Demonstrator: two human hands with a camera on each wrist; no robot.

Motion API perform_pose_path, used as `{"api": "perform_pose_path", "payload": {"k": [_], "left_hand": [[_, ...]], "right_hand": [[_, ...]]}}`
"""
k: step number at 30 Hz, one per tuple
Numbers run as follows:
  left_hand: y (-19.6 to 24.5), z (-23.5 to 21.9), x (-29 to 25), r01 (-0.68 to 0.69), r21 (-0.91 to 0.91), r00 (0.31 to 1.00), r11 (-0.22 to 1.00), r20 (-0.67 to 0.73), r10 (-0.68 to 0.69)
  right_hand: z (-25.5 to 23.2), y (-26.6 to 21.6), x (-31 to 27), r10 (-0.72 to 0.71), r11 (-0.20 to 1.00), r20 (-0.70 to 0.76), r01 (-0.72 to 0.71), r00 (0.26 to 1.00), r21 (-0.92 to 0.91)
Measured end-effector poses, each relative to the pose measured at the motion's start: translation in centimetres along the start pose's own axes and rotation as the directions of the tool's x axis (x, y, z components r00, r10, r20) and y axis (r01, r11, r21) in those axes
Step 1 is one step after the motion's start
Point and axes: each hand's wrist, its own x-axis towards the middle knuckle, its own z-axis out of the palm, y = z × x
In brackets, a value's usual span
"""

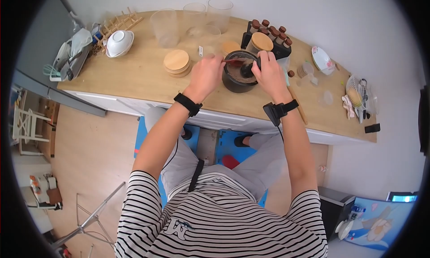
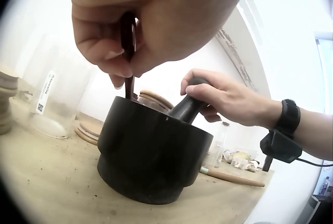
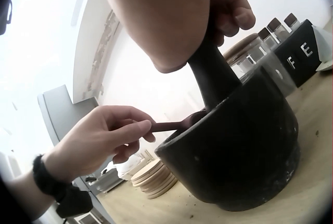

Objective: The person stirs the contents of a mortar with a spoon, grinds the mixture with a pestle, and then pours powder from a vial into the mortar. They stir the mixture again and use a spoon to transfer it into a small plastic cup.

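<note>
and there, upper centre of the head view, the black mortar [image 1: 238,85] sits on the counter [image 1: 139,74]; left hand [image 1: 208,74] pinching a spoon [image 3: 167,126], right hand [image 1: 271,75] gripping the pestle [image 3: 214,78]!

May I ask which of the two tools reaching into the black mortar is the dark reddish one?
It is the slim spoon held by the left hand; the other tool, the thick pestle gripped by the right hand, is black.
</note>
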Motion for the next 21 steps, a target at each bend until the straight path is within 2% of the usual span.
{"api": "perform_pose_path", "payload": {"k": [2, 4, 9, 11, 16, 21], "left_hand": [[-0.1, 0.1, -0.1, 0.003, -0.018, 1.000, 1.000, -0.015, -0.004], [-0.2, 0.3, -0.3, 0.004, -0.027, 1.000, 1.000, -0.017, -0.004], [-0.1, 0.1, -0.4, -0.023, -0.024, 0.999, 0.999, -0.050, 0.022], [-0.3, -0.1, -0.4, -0.026, -0.008, 0.999, 1.000, -0.043, 0.026], [-0.6, -0.2, -0.3, -0.038, 0.014, 0.999, 0.999, -0.022, 0.039], [-0.5, -0.4, -0.6, -0.016, 0.003, 1.000, 1.000, -0.011, 0.016]], "right_hand": [[0.1, -0.1, 0.2, -0.050, 0.999, 0.068, 0.049, 0.996, 0.010], [0.6, -1.1, 0.1, -0.071, 0.997, 0.054, 0.073, 0.996, -0.039], [1.1, -0.4, 1.2, -0.024, 1.000, -0.077, 0.023, 0.997, -0.013], [-0.4, -0.5, 1.7, 0.006, 0.999, -0.124, -0.002, 0.992, 0.033], [-1.8, -0.6, 1.5, -0.039, 0.999, -0.050, 0.038, 0.998, -0.032], [0.1, -0.2, 0.7, -0.088, 0.992, -0.017, 0.086, 0.996, -0.096]]}}
